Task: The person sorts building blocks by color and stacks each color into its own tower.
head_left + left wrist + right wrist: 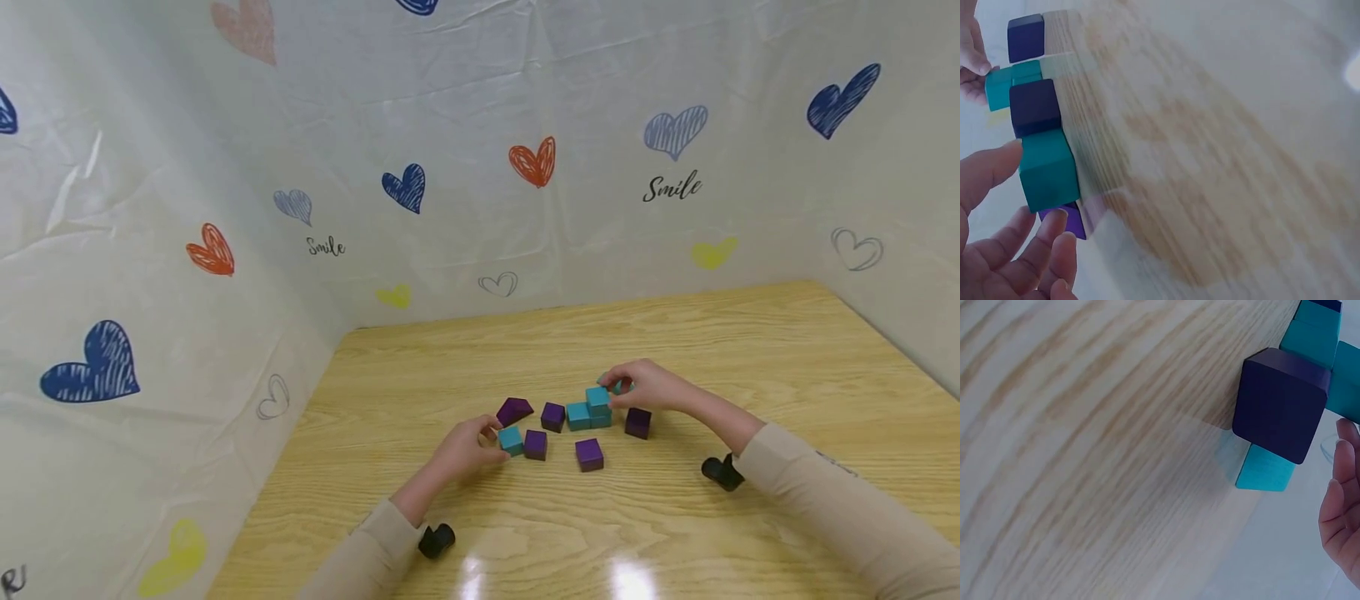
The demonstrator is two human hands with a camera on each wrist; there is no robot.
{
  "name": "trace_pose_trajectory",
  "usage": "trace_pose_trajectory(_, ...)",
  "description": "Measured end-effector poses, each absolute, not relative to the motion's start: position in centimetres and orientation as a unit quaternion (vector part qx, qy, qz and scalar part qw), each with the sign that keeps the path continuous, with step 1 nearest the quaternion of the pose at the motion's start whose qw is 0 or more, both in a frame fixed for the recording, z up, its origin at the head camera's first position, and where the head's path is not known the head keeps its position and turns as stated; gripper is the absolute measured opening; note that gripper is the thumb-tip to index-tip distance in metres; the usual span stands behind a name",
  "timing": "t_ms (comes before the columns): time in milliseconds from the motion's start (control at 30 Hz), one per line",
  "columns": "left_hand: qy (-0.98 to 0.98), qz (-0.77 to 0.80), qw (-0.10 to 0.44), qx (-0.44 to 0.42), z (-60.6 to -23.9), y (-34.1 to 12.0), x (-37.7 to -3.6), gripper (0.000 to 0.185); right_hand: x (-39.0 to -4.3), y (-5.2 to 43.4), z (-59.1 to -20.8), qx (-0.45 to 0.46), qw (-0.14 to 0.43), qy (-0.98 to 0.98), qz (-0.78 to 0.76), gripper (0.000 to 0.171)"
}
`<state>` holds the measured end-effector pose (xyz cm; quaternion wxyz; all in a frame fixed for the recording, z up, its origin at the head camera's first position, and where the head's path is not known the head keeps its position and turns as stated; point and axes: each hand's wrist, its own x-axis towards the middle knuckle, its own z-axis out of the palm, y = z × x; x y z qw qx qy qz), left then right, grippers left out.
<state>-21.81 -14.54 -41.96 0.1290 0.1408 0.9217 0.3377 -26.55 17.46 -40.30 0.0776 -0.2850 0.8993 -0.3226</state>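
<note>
Left teal cube (511, 442): front row on the table (525, 533), your left hand (459, 450) at its outer side. Fingers parted about the cube's width, thumb and fingertips at opposite sides; reads as a light pinch, though firmness cannot be told. Neighbouring purple cube (536, 445) stands on the inner side, touching or nearly so. Foremost purple cube (589, 455) lies apart to the right, no hand on it.

Next back: right-hand purple cube (638, 423), inner purple cube (553, 417), and between them two lower teal cubes (579, 417) set side by side. Upper teal cube (597, 397) sits over the right one of that pair; your right hand (648, 385) appears to pinch it, fingers curled in to its width. Sloped purple block (514, 410) lies behind the left teal cube. Another teal piece (1265, 472) is partly hidden, beyond the right-hand purple cube.

Progress, judged: pair laid, one cube up on a second level. Remaining blocks sit singly at table level, so the arranging looks partial.

Far: white cloth (465, 233) printed with hearts, behind the table.
</note>
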Motion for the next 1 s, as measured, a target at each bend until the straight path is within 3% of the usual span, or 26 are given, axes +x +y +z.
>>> trace_pose_trajectory(333,0.931,0.332,0.093,0.123,-42.6,-14.5,-21.5,0.034,-26.3,17.6,-40.8,-0.299,0.065,0.893,-0.331,0.033)
trace_pose_trajectory(1000,0.933,0.324,0.076,0.136,-43.1,-14.3,-21.7,0.033,-26.4,17.8,-40.9,-0.305,0.066,0.885,-0.346,0.031)
